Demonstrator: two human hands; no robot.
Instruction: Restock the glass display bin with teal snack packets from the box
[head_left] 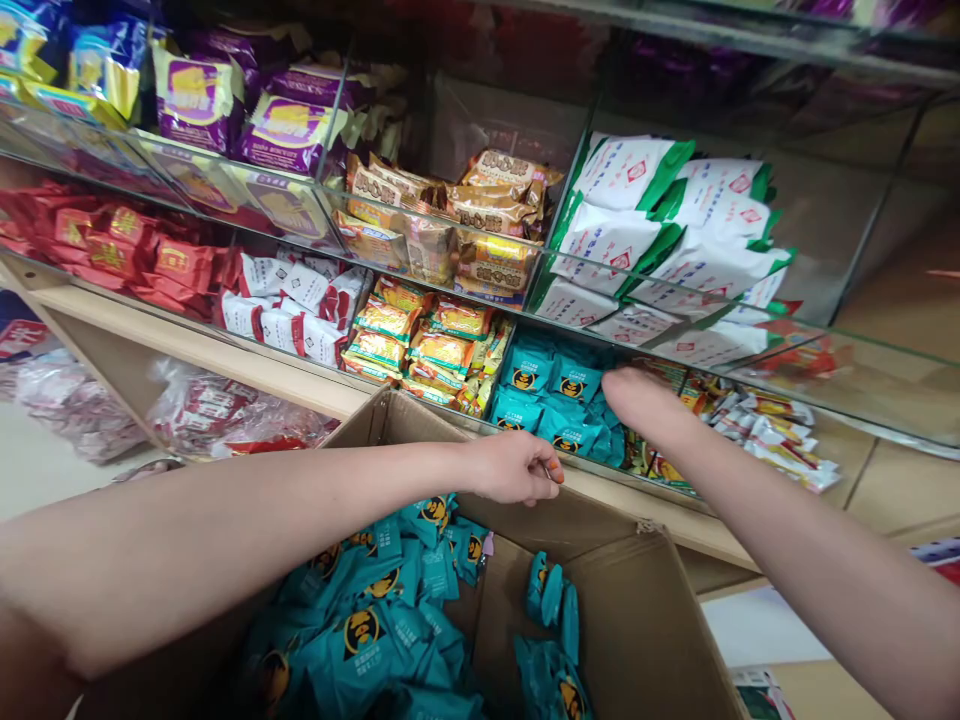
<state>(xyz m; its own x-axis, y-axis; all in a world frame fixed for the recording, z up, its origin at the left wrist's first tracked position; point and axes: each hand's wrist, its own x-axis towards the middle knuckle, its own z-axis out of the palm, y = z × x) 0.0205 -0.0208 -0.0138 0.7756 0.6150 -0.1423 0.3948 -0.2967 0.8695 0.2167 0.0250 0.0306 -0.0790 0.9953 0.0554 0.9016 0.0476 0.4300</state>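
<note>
My left hand (519, 468) is above the far edge of an open cardboard box (645, 580), its fingers curled in and orange showing at the tips. I see no packet in it. My right hand (628, 394) reaches into the lower shelf row, beside the small teal packets (576, 378) in their compartment. Its fingers point away and are hidden, so whether it holds a packet is unclear. Inside the box lie many loose teal packets (375, 640) with a black and yellow round mark, heaped mostly on the left, with a smaller group (551, 600) on the right.
Clear dividers part the shelf rows. Around the teal compartment are yellow-green packets (442, 350), white-and-red packets (292, 290), and white-and-green bags (630, 170) above. A clear front panel (720, 360) runs above my right hand. Plastic-wrapped packs (225, 400) sit lower left.
</note>
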